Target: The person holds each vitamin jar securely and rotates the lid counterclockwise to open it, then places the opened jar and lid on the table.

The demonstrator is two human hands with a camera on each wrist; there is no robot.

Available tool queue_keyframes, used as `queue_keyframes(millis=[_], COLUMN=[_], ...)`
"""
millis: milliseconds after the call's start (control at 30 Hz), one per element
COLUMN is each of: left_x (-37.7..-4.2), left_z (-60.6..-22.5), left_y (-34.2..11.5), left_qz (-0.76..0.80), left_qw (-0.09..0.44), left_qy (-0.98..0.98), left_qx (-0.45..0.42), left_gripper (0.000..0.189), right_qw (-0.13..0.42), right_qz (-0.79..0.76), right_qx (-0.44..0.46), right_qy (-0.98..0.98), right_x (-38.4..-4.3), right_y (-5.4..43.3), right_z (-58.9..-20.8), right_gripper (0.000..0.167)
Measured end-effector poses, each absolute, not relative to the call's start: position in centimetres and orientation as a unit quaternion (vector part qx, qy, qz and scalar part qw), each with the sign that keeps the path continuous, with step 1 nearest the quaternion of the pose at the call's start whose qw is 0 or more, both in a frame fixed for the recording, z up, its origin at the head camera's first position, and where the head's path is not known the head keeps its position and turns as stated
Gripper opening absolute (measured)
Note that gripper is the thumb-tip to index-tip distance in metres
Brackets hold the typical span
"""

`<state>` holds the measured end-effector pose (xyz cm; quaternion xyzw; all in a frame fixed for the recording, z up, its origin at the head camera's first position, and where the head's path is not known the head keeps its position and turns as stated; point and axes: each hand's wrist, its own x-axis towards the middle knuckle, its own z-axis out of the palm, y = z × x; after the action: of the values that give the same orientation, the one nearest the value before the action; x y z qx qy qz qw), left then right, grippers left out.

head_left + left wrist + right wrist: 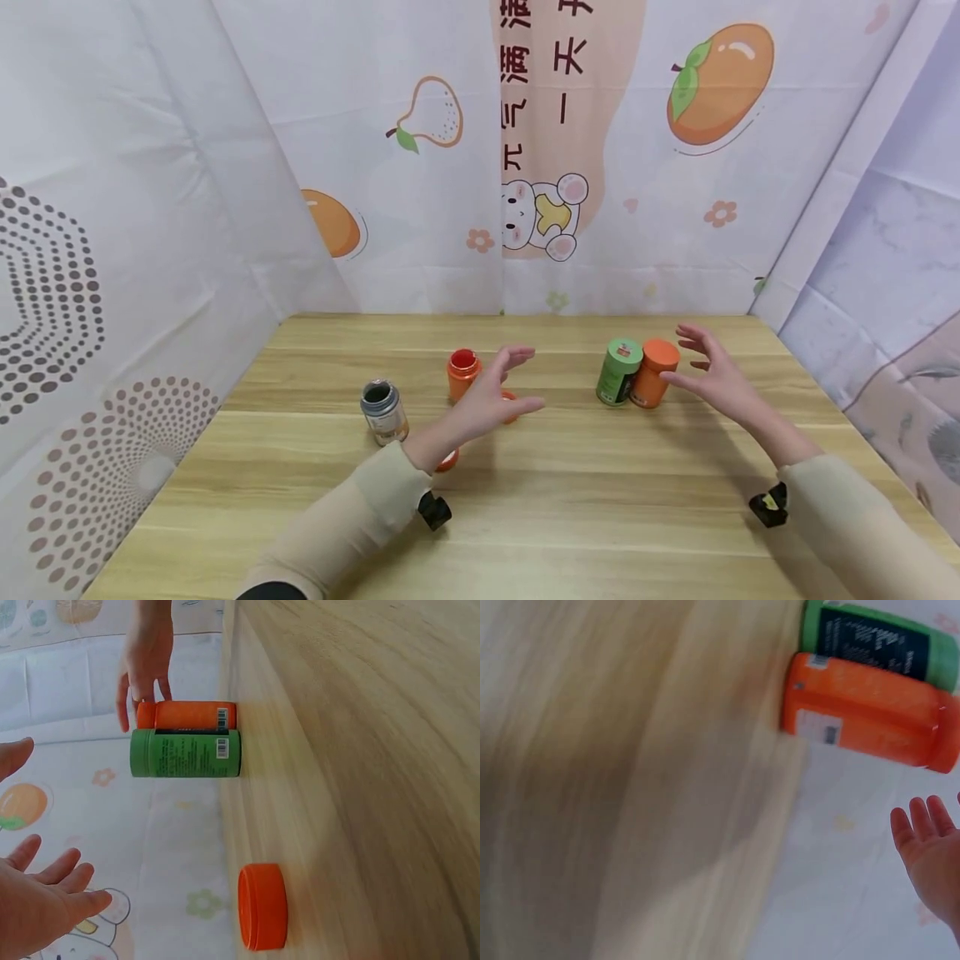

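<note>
My left hand hovers over the table with fingers spread and nothing in its grasp. Partly behind it lies an orange lid, seen whole in the left wrist view. An uncapped orange bottle stands just beyond that hand, and an uncapped grey-necked jar is to its left. A second orange lid peeks out from under the left wrist. On the right, a capped green bottle and a capped orange bottle stand upright side by side. My right hand, fingers loosely bent, is beside the orange one.
The wooden table ends at the back against a printed white curtain. More cloth hangs along the left side, and a pale panel on the right.
</note>
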<state>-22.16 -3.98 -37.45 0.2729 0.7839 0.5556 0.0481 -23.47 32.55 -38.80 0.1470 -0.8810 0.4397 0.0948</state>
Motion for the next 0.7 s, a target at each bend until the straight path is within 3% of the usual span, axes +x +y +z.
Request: queue_keyframes(millis=[467,700], left_x=[-22.6,-22.4], left_z=[-38.6,-38.9], left_y=[-0.9,0.3], left_qz=[0.526,0.544], left_qw=[0.058,0.073], left_qy=[0.801,0.790], left_qx=[0.280,0.273], left_gripper=[0.069,0.068], right_qw=[0.000,-0.012], right_qz=[0.478,0.470], right_qx=[0.140,0.140], right_qy=[-0.867,-0.871], right_x=[-24.8,-24.7], right_y=[33.1,33.3], right_z=[-42.0,-42.4], right_gripper=[0.084,0.080])
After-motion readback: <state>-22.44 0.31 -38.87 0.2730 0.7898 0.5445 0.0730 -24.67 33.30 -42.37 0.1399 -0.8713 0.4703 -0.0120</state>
